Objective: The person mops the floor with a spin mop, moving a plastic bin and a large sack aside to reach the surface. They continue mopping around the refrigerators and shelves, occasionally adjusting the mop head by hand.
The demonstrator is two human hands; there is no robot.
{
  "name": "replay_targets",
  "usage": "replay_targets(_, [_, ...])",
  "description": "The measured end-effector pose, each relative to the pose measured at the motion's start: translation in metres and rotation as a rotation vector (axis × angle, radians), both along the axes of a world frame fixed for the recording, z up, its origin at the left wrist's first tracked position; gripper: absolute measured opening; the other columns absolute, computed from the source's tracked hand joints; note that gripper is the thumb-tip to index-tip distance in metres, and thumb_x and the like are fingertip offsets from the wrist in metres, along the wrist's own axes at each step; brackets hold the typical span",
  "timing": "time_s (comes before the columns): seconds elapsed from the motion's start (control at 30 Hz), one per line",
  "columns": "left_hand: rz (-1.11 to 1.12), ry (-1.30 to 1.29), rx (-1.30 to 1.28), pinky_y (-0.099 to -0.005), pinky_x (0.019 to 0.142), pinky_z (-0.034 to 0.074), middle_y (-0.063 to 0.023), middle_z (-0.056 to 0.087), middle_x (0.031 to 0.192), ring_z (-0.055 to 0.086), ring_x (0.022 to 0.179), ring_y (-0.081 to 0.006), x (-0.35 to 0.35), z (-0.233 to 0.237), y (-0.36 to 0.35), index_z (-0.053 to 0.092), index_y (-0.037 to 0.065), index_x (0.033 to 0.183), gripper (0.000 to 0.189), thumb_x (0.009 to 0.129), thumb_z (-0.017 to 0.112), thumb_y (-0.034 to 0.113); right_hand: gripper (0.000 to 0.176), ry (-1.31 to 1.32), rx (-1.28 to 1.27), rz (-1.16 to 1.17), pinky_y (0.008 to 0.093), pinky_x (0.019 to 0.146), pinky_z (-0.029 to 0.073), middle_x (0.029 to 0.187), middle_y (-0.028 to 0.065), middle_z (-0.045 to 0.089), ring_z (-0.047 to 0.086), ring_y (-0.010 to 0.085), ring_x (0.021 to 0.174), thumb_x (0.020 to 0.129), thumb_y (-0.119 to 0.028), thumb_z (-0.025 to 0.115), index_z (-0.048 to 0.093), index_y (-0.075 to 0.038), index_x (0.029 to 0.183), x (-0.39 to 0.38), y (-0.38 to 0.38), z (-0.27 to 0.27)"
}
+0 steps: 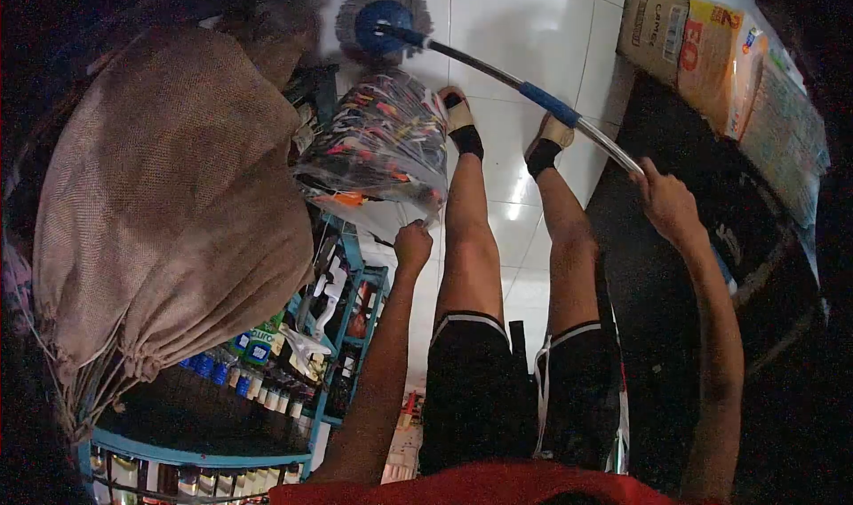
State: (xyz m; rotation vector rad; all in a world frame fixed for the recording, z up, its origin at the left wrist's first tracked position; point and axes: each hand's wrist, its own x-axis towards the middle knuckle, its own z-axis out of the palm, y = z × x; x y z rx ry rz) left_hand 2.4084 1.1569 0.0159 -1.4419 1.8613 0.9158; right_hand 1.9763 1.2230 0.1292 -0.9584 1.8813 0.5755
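In the head view my right hand [668,203] is closed around the metal handle of a mop [480,65]. The handle has a blue sleeve and slants up to the left. Its round head, blue with grey strands, rests on the white tiles. My left hand [413,246] is closed on the gathered edge of a clear plastic bag [378,136]. Many small colourful items fill that bag; I cannot make out what they are. It sits left of my feet, just below the mop head.
A big brown mesh sack [169,194] bulges at the left over a blue-framed shelf [200,452] with rows of bottles. At the upper right, a cardboard box [653,30] and wrapped packs [782,105] stand by a dark surface. White floor tiles [520,25] run between.
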Motion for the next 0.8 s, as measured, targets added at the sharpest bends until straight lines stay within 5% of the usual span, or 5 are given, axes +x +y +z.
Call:
replay_targets(0.2, [0.036, 0.021, -0.029, -0.0481, 0.062, 0.045, -0.0218, 0.058, 0.068, 0.056, 0.067, -0.0391, -0.002, -0.008, 0.010, 0.058, 0.001, 0.074, 0.013, 0.070, 0.050, 0.011, 0.040, -0.035, -0.139, -0.009, 0.0476, 0.064, 0.045, 0.080, 0.0226, 0.058, 0.057, 0.0393, 0.075, 0.087, -0.037, 0.038, 0.044, -0.006, 0.110, 0.015, -0.041, -0.029])
replay_targets(0.3, [0.030, -0.015, 0.042, -0.0476, 0.063, 0.045, -0.0214, 0.058, 0.070, 0.057, 0.069, -0.0386, -0.007, -0.008, 0.006, 0.058, 0.002, 0.074, 0.013, 0.070, 0.050, 0.012, 0.032, -0.130, -0.340, 0.051, 0.0470, 0.061, 0.046, 0.073, 0.0192, 0.058, 0.058, 0.0370, 0.070, 0.086, -0.034, 0.039, 0.047, -0.003, 0.088, 0.054, -0.113, -0.069])
replay_targets(0.53, [-0.008, -0.007, -0.003, -0.0460, 0.063, 0.045, -0.0203, 0.059, 0.073, 0.057, 0.070, -0.0375, 0.000, -0.008, 0.008, 0.059, 0.003, 0.075, 0.014, 0.070, 0.050, 0.012, 0.028, -0.105, -0.578, 0.201, 0.0410, 0.071, 0.048, 0.087, 0.0148, 0.061, 0.060, 0.0285, 0.083, 0.081, -0.027, 0.043, 0.058, -0.006, 0.092, 0.111, -0.256, -0.149])
replay_targets(0.67, [-0.028, -0.113, 0.013, -0.0464, 0.063, 0.045, -0.0208, 0.059, 0.074, 0.057, 0.071, -0.0377, -0.001, -0.011, 0.010, 0.059, 0.003, 0.074, 0.013, 0.070, 0.049, 0.012, 0.025, -0.137, -0.662, 0.212, 0.0457, 0.063, 0.047, 0.071, 0.0196, 0.058, 0.059, 0.0354, 0.068, 0.086, -0.025, 0.037, 0.052, -0.006, 0.093, 0.056, -0.173, -0.188])
replay_targets(0.8, [0.011, -0.050, 0.027, -0.0475, 0.064, 0.045, -0.0221, 0.059, 0.074, 0.057, 0.072, -0.0389, 0.001, -0.011, 0.003, 0.058, 0.003, 0.073, 0.012, 0.069, 0.050, 0.011, 0.037, -0.180, -0.210, 0.306, 0.0482, 0.069, 0.043, 0.082, 0.0249, 0.056, 0.054, 0.0408, 0.081, 0.089, -0.030, 0.034, 0.043, -0.004, 0.114, -0.006, -0.097, -0.101])
